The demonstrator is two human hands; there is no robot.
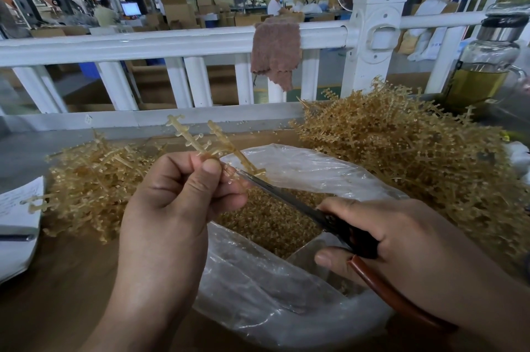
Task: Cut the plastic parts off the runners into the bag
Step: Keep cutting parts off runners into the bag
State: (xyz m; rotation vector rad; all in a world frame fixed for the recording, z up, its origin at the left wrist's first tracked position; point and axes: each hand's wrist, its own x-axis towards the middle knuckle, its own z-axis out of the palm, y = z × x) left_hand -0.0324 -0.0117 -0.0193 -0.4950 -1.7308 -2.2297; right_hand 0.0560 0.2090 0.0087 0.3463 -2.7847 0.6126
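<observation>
Head view: I'm watching the left hand pinching runners, the right hand gripping scissors over the bag; heaps are covering the bench by a white railing.

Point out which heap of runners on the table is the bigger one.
The heap on the right, beside the glass bottle; it stands taller and spreads wider than the left heap by the paper.

Amber runners above open bag
</observation>
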